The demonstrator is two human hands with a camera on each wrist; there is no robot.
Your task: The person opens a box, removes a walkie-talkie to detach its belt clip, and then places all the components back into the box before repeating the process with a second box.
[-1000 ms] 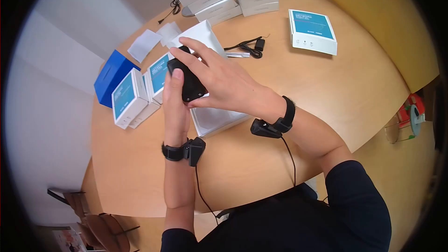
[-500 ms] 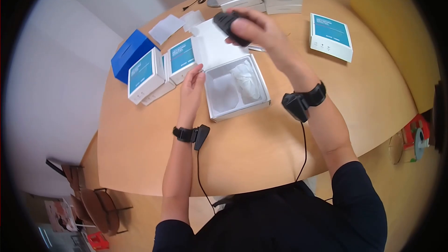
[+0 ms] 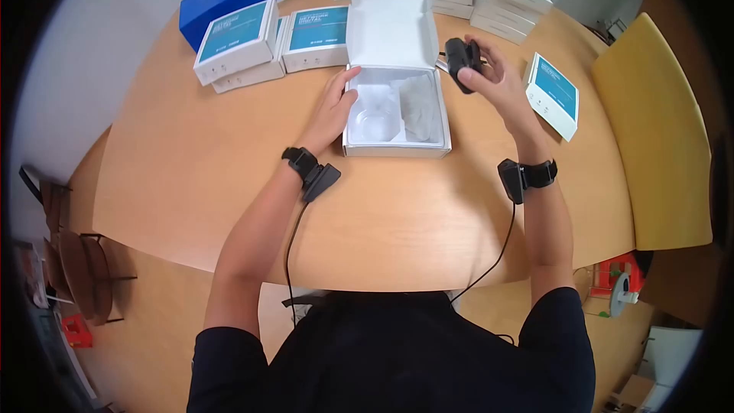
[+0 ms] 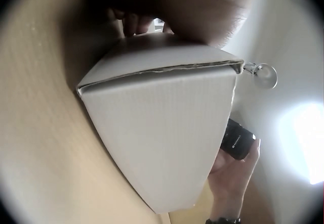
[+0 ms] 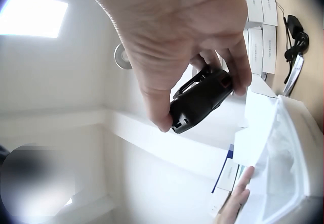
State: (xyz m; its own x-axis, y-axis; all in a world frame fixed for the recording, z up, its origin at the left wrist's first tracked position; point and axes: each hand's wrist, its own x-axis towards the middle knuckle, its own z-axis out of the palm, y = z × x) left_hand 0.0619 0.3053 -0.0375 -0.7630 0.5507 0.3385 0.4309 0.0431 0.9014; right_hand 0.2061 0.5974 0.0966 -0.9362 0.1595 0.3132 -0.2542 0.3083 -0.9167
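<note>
My right hand [image 3: 501, 84] holds a black handheld device [image 3: 457, 61] up, to the right of the open box's lid. In the right wrist view the device [image 5: 200, 102] shows a clip on one side, with my thumb at one end and fingers at the other. A white box [image 3: 397, 150] lies open on the table, its lid [image 3: 391, 30] folded back. Inside are a moulded white tray and a crinkled translucent bag [image 3: 419, 111] in the right compartment. Against the box's left side rests my left hand [image 3: 329, 118], fingers fairly straight along the rim.
Teal-labelled boxes [image 3: 317, 34] and a blue box [image 3: 225, 0] stand at left. More white boxes [image 3: 505, 11] are stacked at the back, and a single box [image 3: 554, 92] lies right, near a yellow chair [image 3: 654, 130]. A coiled black cable [image 5: 298, 44] is on the table.
The device was between both hands; the right hand has carried it off to the right. The left hand has let go of it and come to the open box's left side. The head view has shifted.
</note>
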